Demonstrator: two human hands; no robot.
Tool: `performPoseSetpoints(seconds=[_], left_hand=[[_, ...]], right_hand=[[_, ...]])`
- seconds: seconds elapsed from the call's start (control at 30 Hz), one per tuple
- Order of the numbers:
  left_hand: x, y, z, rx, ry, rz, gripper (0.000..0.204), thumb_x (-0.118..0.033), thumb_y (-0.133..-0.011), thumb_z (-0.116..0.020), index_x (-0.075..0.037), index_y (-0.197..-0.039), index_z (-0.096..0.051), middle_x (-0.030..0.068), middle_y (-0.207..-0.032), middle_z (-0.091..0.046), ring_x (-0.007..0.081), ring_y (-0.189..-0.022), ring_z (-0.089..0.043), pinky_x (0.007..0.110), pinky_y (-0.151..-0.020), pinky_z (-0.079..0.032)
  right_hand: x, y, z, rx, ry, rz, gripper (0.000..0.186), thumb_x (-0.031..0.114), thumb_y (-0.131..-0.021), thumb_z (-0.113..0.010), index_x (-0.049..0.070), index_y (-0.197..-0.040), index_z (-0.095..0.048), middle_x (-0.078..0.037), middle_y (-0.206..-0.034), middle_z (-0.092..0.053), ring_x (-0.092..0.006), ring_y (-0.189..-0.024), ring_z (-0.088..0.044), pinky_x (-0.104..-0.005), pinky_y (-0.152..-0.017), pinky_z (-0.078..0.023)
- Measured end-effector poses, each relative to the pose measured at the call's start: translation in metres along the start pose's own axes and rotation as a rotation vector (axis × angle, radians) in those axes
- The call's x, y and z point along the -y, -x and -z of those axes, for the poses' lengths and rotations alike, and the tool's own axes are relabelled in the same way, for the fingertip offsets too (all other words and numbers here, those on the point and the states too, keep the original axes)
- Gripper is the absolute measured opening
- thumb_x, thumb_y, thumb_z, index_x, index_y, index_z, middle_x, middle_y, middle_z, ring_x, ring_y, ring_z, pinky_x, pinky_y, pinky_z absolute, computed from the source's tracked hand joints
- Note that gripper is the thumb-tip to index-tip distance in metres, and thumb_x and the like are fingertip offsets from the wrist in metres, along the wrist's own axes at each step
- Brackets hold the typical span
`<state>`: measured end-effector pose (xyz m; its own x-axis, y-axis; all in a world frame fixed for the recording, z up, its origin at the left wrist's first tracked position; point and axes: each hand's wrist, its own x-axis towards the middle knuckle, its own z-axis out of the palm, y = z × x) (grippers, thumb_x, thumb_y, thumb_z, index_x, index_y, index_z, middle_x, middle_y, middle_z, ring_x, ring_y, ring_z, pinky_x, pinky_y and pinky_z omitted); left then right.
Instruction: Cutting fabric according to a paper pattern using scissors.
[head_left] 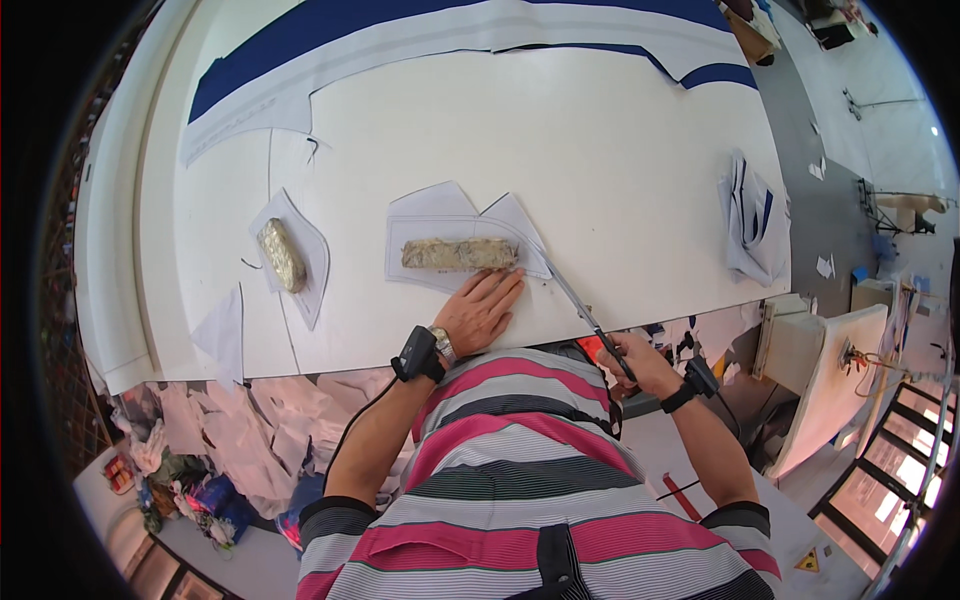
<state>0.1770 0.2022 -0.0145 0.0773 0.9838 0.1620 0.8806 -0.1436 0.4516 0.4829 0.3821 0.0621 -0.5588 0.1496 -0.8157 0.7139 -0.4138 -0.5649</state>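
A white paper pattern piece (430,208) lies flat on the table, with a long, wrapped block-shaped weight (458,254) across it. My left hand (481,308) rests flat just below the weight, fingers stretched out over the lower edge of the paper. In my right hand (632,362), at the table's near edge, is a pair of long scissors (582,304). Their blades point up and left, and the tips reach the right edge of the pattern piece. Whether fabric lies beneath the paper is hard to tell.
At left, a second pattern piece (311,255) lies under a shiny wrapped weight (281,254), above a pale triangular scrap (222,335). Blue fabric (330,48) with white paper spans the far side. A folded bundle (752,225) sits at the right edge. Paper scraps (290,425) lie below the table.
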Motion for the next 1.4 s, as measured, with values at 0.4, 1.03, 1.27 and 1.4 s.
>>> performPoseSetpoints(seconds=[0.4, 1.03, 1.27, 1.4], left_hand=[[0.004, 0.039, -0.007, -0.167, -0.059, 0.184, 0.053, -0.020, -0.094, -0.071, -0.006, -0.144, -0.062, 0.0134, -0.149, -0.059, 0.0347, -0.143, -0.051, 0.052, -0.125, -0.036], [0.016, 0.075, 0.015, -0.190, -0.227, 0.348, 0.059, -0.025, -0.091, -0.076, -0.015, -0.147, -0.062, 0.0117, -0.152, -0.056, 0.0412, -0.145, -0.047, 0.064, -0.126, -0.031], [0.015, 0.074, 0.015, -0.200, -0.248, 0.346, 0.057, -0.025, -0.090, -0.077, -0.016, -0.144, -0.064, 0.0097, -0.151, -0.057, 0.0402, -0.144, -0.048, 0.069, -0.126, -0.028], [0.013, 0.074, 0.016, -0.206, -0.265, 0.368, 0.056, -0.025, -0.090, -0.076, -0.017, -0.144, -0.064, 0.0085, -0.151, -0.056, 0.0389, -0.143, -0.049, 0.072, -0.125, -0.026]], right_hand=[[0.010, -0.011, 0.010, -0.032, 0.092, -0.003, 0.048, 0.051, -0.102, -0.075, 0.005, -0.094, -0.065, 0.005, -0.064, -0.053, -0.0039, -0.049, -0.043, -0.0246, -0.044, -0.031], [0.034, -0.021, 0.038, 0.065, 0.159, -0.060, 0.045, 0.047, -0.103, -0.075, 0.004, -0.098, -0.065, 0.004, -0.065, -0.055, -0.0039, -0.046, -0.046, -0.0236, -0.042, -0.033], [0.045, -0.029, 0.048, 0.068, 0.243, -0.035, 0.047, 0.049, -0.102, -0.075, 0.003, -0.098, -0.063, 0.006, -0.063, -0.050, -0.0037, -0.045, -0.042, -0.0239, -0.041, -0.031], [0.051, -0.037, 0.053, 0.099, 0.247, -0.016, 0.047, 0.048, -0.102, -0.075, 0.004, -0.096, -0.061, 0.006, -0.064, -0.047, -0.0031, -0.046, -0.040, -0.0234, -0.042, -0.030]])
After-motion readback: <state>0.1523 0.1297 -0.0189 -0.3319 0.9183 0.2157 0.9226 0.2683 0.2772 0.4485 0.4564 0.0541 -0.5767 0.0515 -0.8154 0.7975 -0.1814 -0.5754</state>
